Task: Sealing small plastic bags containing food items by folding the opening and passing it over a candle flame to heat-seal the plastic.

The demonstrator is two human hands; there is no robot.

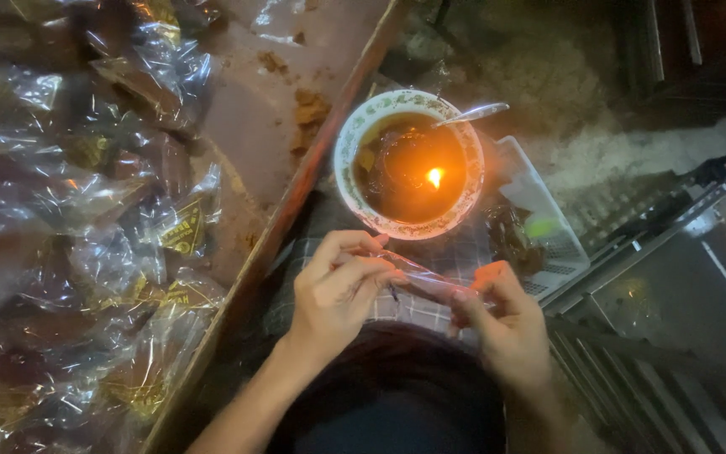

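My left hand (pixel 338 290) and right hand (pixel 497 324) each have a closed grip on one end of a small clear plastic packet (pixel 418 282), stretched between them low in the middle of the frame, just below the flame (pixel 435 176). The packet looks filled, with something dark inside, and I judge it is at the closing stage: its end is not yet at the fire. The flame burns in a white patterned bowl (pixel 409 164) of dark liquid, with a spoon (pixel 472 113) leaning on its upper right rim. Across the left of the frame lies a big heap of finished-looking packets (pixel 86 210) on a brown surface (pixel 254 126), so much seems done; how many remain I cannot tell. The wooden edge (pixel 296 193) of that surface runs diagonally close by my left wrist, so there is little room that way. To the right, a white basket (pixel 548 227) with dark contents sits near my right hand. The clearest path is straight up toward the bowl.
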